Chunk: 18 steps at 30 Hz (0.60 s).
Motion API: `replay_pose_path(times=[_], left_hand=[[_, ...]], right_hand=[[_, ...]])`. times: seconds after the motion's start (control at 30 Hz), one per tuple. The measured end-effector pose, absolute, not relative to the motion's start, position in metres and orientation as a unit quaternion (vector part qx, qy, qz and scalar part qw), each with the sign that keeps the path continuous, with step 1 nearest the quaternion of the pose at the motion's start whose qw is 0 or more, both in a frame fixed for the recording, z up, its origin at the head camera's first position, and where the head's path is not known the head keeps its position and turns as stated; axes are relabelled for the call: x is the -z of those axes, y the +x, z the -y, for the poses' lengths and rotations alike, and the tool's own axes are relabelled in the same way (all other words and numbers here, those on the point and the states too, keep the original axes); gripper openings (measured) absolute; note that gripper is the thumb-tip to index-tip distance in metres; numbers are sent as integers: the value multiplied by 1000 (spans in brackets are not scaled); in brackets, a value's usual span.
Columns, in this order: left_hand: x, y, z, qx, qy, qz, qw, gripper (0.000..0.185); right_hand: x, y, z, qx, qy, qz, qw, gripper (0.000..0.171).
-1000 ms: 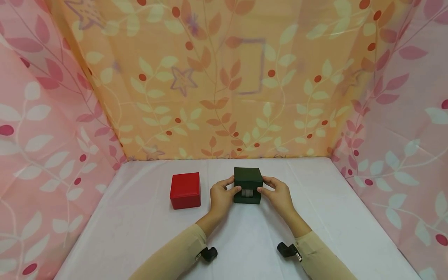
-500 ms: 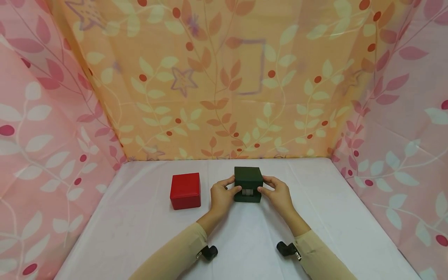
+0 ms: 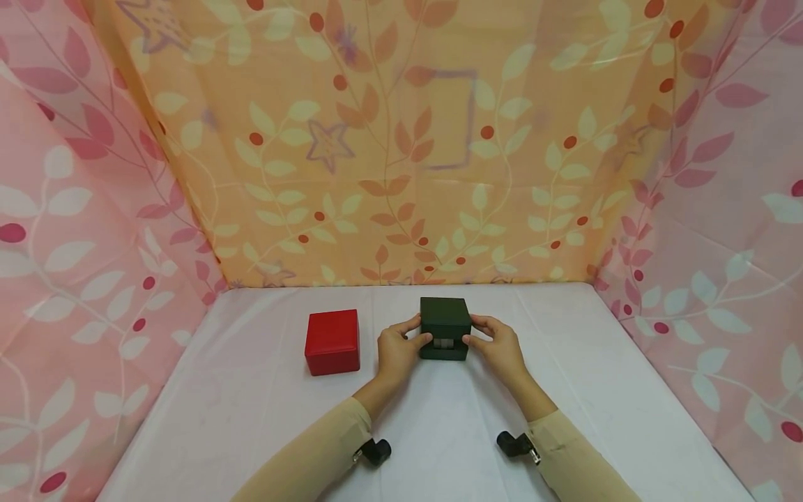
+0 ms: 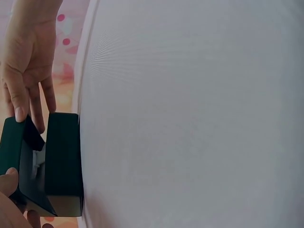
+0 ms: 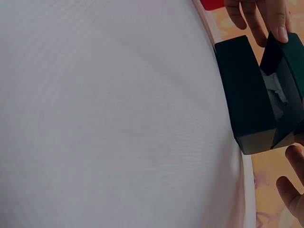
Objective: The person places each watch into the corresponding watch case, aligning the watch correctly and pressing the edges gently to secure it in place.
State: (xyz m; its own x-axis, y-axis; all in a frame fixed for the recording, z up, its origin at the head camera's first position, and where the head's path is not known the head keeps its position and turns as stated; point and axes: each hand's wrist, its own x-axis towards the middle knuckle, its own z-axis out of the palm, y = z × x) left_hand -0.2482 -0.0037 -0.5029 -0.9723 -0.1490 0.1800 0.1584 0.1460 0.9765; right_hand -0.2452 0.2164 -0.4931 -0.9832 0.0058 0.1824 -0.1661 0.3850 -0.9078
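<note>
The green box sat on the counter with its hinged lid raised only a crack, the gap facing the person and a pale insert just visible inside. Relative to that box, the left hand lay against its left side and the right hand against its right side, both about equally close, so neither had the nearer reach. Each grip was clenched on the box: thumbs at the front near the lid's lower edge, fingers curled round the sides. In the left wrist view the lid stood tilted off the base, with the opposite hand's fingers on its edge; the right wrist view showed the same wedge-shaped opening between base and lid. The hinge ran along the box's far edge, so the lid's free edge lay nearest the thumbs, and I judge any further swing would turn about that far side. Left of the box, apart from it, stood a closed red box. Behind the box rose an orange leaf-print cloth, with pink cloth to either side.
</note>
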Motion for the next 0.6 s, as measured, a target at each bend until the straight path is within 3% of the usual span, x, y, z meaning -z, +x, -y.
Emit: replay_pose_path(times=[0.6], left_hand=[[505,-246,4,646,1,755,112,40]], right_hand=[[499,-247,-218,-551,47,831,64,51]])
